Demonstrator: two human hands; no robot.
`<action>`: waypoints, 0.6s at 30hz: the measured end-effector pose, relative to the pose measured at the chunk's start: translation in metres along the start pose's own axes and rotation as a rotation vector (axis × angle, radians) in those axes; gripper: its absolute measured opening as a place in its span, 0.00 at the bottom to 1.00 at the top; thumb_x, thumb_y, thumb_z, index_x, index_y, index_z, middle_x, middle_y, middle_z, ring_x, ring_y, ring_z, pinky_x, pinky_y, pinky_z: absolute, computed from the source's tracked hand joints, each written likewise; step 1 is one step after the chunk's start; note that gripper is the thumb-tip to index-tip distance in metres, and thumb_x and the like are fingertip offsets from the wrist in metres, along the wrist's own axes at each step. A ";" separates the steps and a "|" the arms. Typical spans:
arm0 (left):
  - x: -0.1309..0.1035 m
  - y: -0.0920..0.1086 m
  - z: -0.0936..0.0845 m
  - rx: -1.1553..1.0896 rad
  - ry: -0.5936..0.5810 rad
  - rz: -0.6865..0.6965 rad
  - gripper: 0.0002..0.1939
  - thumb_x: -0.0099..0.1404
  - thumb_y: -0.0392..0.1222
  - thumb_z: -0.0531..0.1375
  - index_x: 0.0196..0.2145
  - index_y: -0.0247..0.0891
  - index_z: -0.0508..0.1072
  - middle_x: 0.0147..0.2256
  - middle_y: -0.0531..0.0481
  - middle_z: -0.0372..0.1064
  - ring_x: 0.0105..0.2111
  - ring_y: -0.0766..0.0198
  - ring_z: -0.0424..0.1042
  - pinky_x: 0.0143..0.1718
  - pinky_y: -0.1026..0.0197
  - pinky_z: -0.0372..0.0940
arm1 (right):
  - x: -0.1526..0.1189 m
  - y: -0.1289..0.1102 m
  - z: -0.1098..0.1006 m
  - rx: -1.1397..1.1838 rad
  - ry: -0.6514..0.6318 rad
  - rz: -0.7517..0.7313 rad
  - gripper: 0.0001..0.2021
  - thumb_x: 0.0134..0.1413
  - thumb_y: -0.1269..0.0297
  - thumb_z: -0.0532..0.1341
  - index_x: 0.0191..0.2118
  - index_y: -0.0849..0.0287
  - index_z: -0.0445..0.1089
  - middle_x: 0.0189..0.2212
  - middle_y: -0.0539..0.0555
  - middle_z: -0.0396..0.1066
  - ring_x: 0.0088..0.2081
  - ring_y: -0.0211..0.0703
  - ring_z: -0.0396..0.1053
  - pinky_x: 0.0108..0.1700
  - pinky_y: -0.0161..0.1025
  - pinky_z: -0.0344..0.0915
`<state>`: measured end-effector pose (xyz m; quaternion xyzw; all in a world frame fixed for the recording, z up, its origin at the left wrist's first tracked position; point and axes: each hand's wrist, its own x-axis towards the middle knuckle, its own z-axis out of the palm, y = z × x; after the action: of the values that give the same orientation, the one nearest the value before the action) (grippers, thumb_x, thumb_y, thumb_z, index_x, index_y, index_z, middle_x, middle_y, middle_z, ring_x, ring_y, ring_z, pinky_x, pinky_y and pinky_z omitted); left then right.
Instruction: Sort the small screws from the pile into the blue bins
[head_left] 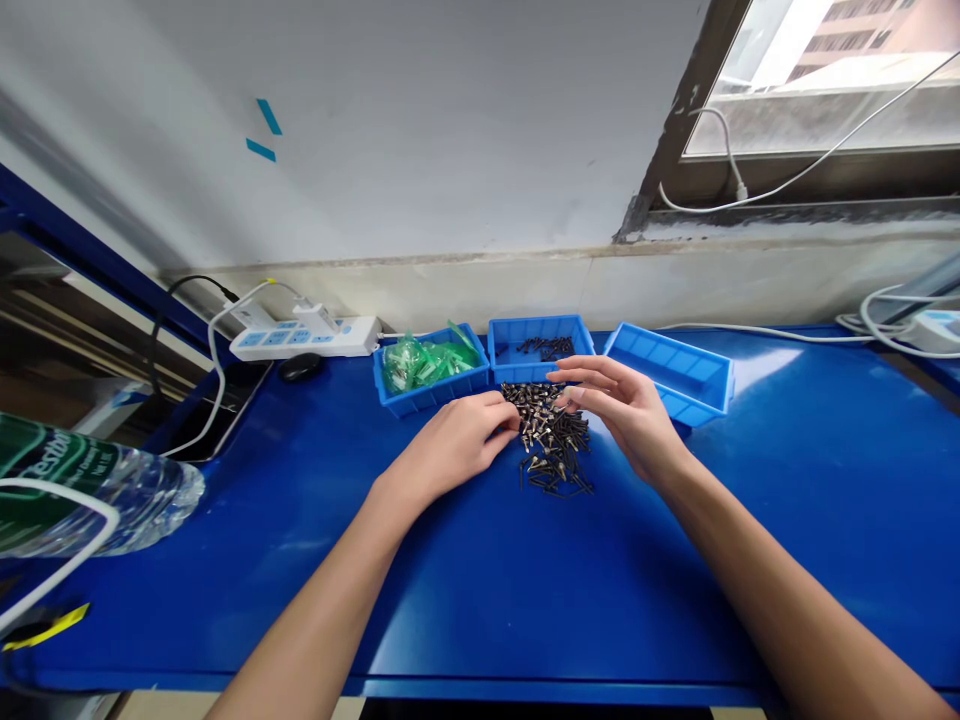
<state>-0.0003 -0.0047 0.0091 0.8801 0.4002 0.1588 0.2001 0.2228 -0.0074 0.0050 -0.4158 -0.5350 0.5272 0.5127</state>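
A loose pile of small dark screws, some with silvery ends, lies on the blue tabletop. At the pile's left edge is my left hand, its fingers curled and closed; whatever lies between the fingertips is hidden. Over the right side of the pile I hold my right hand, thumb and a finger pinched on something too small to make out, other fingers stretched forward. Right behind the pile, a blue bin contains more dark screws.
Left of the middle bin, another blue bin holds green-tinted plastic bags. A third blue bin is angled at the right. A white power strip and a black mouse-like object lie back left; a large water bottle lies left.
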 end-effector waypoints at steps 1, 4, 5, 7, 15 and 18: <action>-0.001 -0.001 -0.002 -0.017 0.016 0.000 0.05 0.70 0.30 0.60 0.36 0.36 0.75 0.38 0.48 0.74 0.38 0.59 0.74 0.42 0.58 0.67 | 0.000 -0.001 0.000 -0.016 0.007 -0.002 0.14 0.49 0.63 0.70 0.43 0.56 0.78 0.40 0.54 0.81 0.35 0.42 0.77 0.42 0.43 0.72; -0.002 0.001 -0.004 -0.074 0.023 0.034 0.04 0.67 0.30 0.63 0.35 0.36 0.76 0.36 0.50 0.74 0.35 0.61 0.73 0.39 0.60 0.66 | 0.000 -0.003 0.000 -0.039 0.028 -0.013 0.13 0.47 0.64 0.70 0.41 0.58 0.78 0.36 0.54 0.81 0.33 0.41 0.77 0.40 0.42 0.72; -0.003 0.002 -0.004 -0.090 0.006 0.049 0.04 0.66 0.30 0.64 0.34 0.36 0.76 0.35 0.50 0.74 0.34 0.62 0.73 0.38 0.61 0.65 | 0.000 -0.003 0.001 -0.040 0.029 -0.015 0.13 0.47 0.64 0.70 0.41 0.58 0.78 0.36 0.54 0.81 0.32 0.41 0.76 0.40 0.42 0.72; -0.003 0.005 -0.001 -0.108 -0.042 0.067 0.04 0.65 0.31 0.65 0.33 0.36 0.76 0.34 0.50 0.74 0.33 0.63 0.72 0.35 0.62 0.64 | 0.000 -0.003 0.001 -0.041 0.026 -0.020 0.13 0.47 0.64 0.69 0.41 0.58 0.78 0.36 0.53 0.81 0.32 0.41 0.76 0.39 0.41 0.72; -0.001 0.005 0.002 0.013 -0.088 -0.013 0.07 0.67 0.28 0.60 0.33 0.36 0.75 0.35 0.49 0.74 0.34 0.61 0.73 0.36 0.60 0.64 | 0.000 0.000 0.001 -0.054 0.009 -0.040 0.13 0.48 0.65 0.69 0.42 0.58 0.78 0.36 0.54 0.81 0.32 0.41 0.77 0.38 0.40 0.73; -0.001 0.000 -0.003 0.028 -0.092 -0.034 0.07 0.70 0.30 0.59 0.35 0.35 0.75 0.37 0.47 0.74 0.36 0.60 0.73 0.39 0.59 0.65 | 0.000 0.003 0.003 -0.061 0.001 -0.057 0.13 0.49 0.64 0.69 0.42 0.57 0.78 0.35 0.53 0.81 0.32 0.41 0.77 0.39 0.40 0.74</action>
<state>-0.0022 -0.0053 0.0113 0.8823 0.4075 0.1091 0.2088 0.2192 -0.0079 0.0023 -0.4161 -0.5623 0.4954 0.5150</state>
